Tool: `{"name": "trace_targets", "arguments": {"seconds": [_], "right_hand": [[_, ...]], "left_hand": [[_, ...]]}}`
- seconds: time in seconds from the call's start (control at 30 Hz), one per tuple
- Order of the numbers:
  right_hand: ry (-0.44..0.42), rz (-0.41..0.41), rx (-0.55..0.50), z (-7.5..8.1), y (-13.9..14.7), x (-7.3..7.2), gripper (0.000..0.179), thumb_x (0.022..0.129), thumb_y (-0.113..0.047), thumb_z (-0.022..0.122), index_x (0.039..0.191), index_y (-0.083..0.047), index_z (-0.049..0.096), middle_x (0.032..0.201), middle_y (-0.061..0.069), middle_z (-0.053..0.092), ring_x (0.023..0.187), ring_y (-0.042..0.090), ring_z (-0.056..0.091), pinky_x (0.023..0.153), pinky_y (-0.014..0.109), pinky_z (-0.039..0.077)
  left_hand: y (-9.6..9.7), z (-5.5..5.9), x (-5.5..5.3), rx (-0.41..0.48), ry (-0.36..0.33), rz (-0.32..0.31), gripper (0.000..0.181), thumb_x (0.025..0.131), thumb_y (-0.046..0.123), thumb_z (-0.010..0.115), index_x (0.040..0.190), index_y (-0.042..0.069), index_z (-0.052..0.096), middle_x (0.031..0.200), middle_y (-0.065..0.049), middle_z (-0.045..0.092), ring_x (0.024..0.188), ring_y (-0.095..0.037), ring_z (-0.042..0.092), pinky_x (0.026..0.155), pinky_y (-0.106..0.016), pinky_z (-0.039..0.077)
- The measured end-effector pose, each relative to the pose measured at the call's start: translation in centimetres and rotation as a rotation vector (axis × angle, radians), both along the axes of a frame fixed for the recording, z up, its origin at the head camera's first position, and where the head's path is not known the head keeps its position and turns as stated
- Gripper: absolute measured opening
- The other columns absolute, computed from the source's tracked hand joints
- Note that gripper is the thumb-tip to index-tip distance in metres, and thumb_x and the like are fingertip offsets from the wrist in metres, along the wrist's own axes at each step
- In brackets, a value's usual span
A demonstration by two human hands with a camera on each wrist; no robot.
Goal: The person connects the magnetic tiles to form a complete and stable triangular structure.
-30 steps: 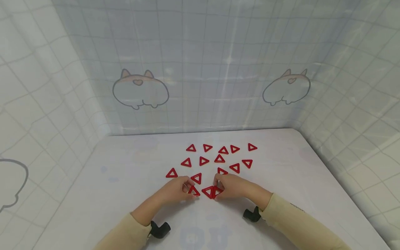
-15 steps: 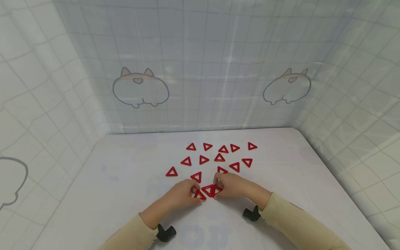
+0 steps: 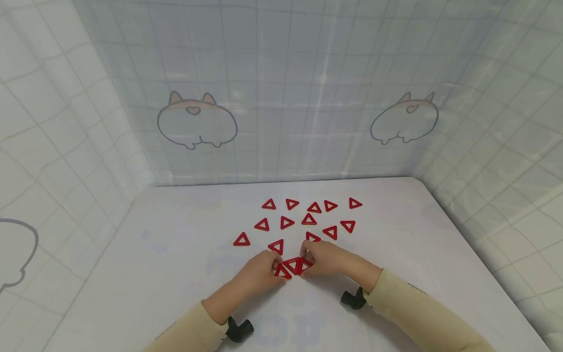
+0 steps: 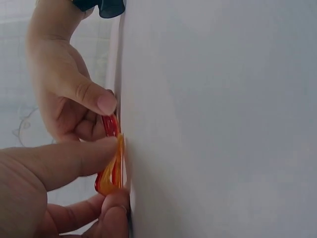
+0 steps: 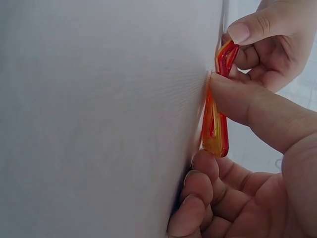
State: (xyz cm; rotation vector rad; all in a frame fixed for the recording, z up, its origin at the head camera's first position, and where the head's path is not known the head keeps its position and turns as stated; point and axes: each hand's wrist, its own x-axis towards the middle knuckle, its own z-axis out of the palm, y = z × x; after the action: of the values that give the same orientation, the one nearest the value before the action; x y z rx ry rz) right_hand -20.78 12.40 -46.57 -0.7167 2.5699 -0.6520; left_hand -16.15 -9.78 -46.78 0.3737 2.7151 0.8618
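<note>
Narrowing the gap at lower centre of the frame, the left hand (image 3: pixel 262 272) brought its pinched red triangle (image 3: pixel 287 272) beside the middle triangle (image 3: pixel 292 261); the right hand (image 3: pixel 324 258) pinched a third triangle (image 3: pixel 301 267)

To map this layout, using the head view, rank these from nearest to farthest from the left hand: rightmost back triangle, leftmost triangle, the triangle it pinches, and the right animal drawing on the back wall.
1. Pinched triangle: in the left hand.
2. Leftmost triangle: ahead and left.
3. Rightmost back triangle: farther ahead, right.
4. Right animal drawing: beyond it, right.
</note>
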Motion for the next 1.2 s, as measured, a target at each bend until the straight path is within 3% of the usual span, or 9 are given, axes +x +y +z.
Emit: {"name": "trace_targets", "arguments": {"seconds": [0.53, 0.93, 1.2], "right_hand": [[-0.007, -0.012, -0.001, 0.06, -0.17, 0.15, 0.041, 0.077, -0.029, 0.087, 0.104, -0.017, 0.06, 0.075, -0.008, 0.058, 0.068, 0.011, 0.058, 0.063, 0.026, 0.052], [-0.017, -0.054, -0.015, 0.08, -0.27, 0.8, 0.041, 0.076, -0.022, 0.087, 0.106, -0.015, 0.06, 0.078, -0.008, 0.06, 0.07, 0.01, 0.058, 0.064, 0.028, 0.055], [-0.006, -0.066, -0.061, 0.11, 0.15, 0.82, 0.037, 0.078, -0.021, 0.086, 0.107, -0.013, 0.067, 0.079, -0.008, 0.061, 0.073, 0.011, 0.058, 0.066, 0.028, 0.055]], "left_hand": [[0.53, -0.2, 0.22, -0.014, 0.003, 0.049, 0.049, 0.074, 0.023, 0.089, 0.113, 0.004, 0.064, 0.093, -0.002, 0.058, 0.084, -0.017, 0.056, 0.075, -0.036, 0.057], [0.17, 0.41, 0.45, 0.009, 0.009, 0.034, 0.058, 0.072, 0.017, 0.09, 0.12, 0.002, 0.063, 0.107, -0.008, 0.061, 0.097, -0.022, 0.058, 0.077, -0.041, 0.059], [-0.25, 0.6, 0.45, 0.071, 0.041, 0.052, 0.041, 0.076, 0.014, 0.087, 0.111, 0.005, 0.068, 0.093, -0.001, 0.06, 0.082, -0.017, 0.055, 0.069, -0.031, 0.056]]}}
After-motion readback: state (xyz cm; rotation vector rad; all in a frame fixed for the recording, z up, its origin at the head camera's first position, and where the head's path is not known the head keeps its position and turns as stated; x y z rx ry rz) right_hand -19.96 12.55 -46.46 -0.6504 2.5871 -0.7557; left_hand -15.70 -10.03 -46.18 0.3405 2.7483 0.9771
